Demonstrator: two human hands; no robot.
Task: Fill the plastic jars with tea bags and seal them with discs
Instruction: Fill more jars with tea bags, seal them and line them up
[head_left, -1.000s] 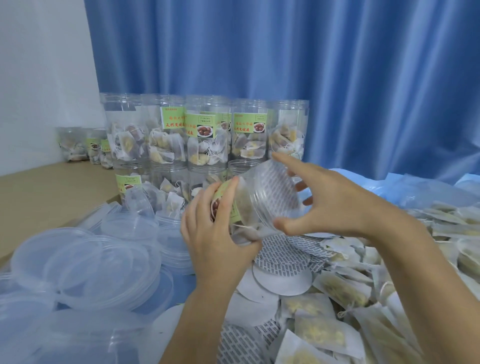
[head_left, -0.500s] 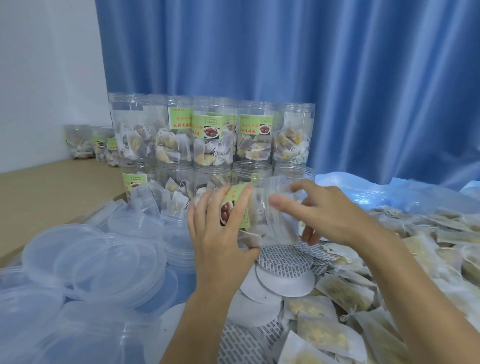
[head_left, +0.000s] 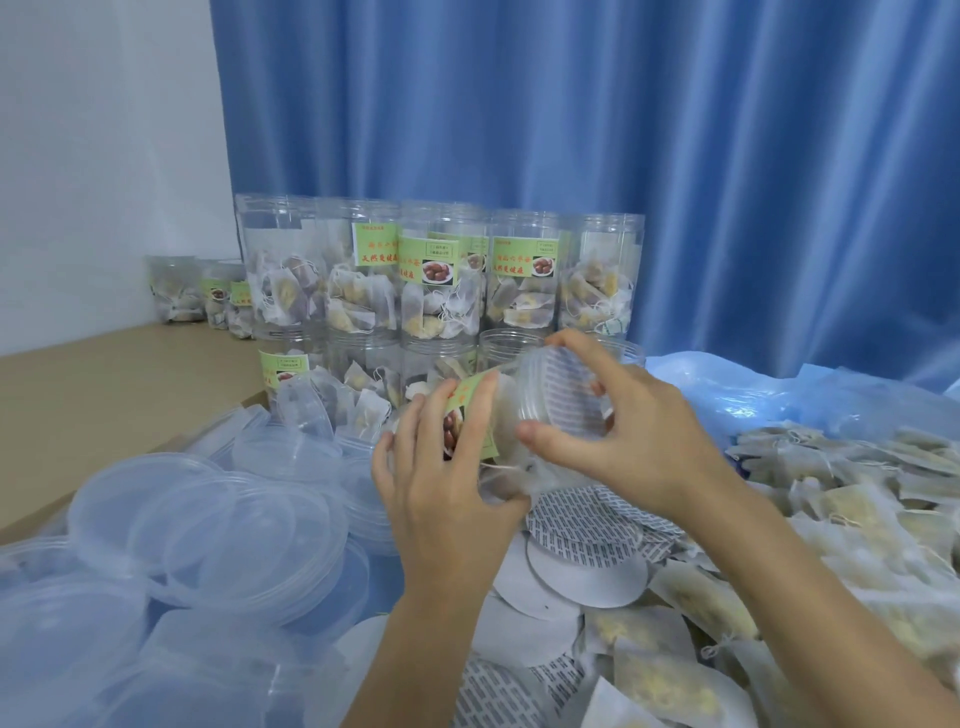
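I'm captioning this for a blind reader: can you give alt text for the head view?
Left hand grips a tilted jar of tea bags while the right hand fits a disc on its mouth. Filled jars are stacked behind, clear lids lie left.

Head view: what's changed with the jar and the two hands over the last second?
The right hand has closed round the mouth of the tilted jar: its thumb and fingers, spread around a patterned disc a second ago, now clamp the rim with the disc seated across the opening. The left hand still grips the labelled body. The stacked filled jars, clear lids and loose tea bags lie as before.
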